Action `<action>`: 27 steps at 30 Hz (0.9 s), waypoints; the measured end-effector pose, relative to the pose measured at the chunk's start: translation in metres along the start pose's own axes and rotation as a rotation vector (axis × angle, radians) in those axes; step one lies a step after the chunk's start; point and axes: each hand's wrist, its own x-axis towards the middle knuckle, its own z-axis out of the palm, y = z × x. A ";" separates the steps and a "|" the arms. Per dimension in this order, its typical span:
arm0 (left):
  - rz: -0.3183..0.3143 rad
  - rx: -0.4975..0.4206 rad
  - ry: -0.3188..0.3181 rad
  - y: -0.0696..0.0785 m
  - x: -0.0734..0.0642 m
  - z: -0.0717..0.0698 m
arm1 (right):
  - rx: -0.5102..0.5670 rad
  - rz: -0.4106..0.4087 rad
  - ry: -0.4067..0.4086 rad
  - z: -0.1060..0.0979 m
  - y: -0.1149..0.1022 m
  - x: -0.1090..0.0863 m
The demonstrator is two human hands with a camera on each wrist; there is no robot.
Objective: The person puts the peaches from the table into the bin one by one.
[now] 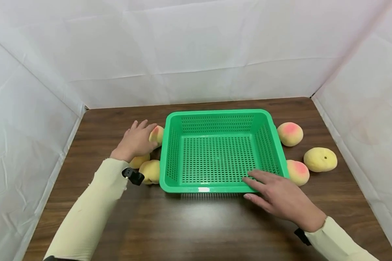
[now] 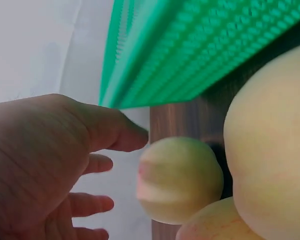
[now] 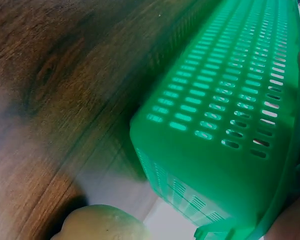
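A green perforated plastic basket (image 1: 217, 159) stands in the middle of the table, with nothing inside. My left hand (image 1: 135, 142) is over the left side, fingers spread beside the farthest peach (image 1: 156, 136). In the left wrist view a small gap shows between the thumb and that peach (image 2: 182, 180). Closer to the wrist lie two more peaches, one partly hidden (image 1: 139, 161) and one yellow (image 1: 150, 171). My right hand (image 1: 281, 195) lies over the basket's near right corner with loosely extended fingers; whether they touch the rim cannot be told.
Right of the basket sit a far peach (image 1: 290, 133), a near peach (image 1: 298, 173) touching or close to the basket wall, and a yellow one (image 1: 320, 159) farther out. White sheet walls (image 1: 196, 54) border the brown wooden table (image 1: 196, 228) at the back and both sides.
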 end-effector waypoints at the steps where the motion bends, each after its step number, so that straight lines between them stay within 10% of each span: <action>1: 0.000 -0.002 -0.011 -0.001 0.003 0.002 | 0.004 -0.005 0.004 0.000 0.001 -0.001; 17: 0.011 0.015 -0.167 -0.007 0.047 0.014 | 0.077 0.079 -0.062 -0.002 0.002 -0.005; 27: 0.038 0.012 -0.112 -0.012 0.057 0.014 | 0.082 0.091 -0.071 -0.005 0.004 -0.004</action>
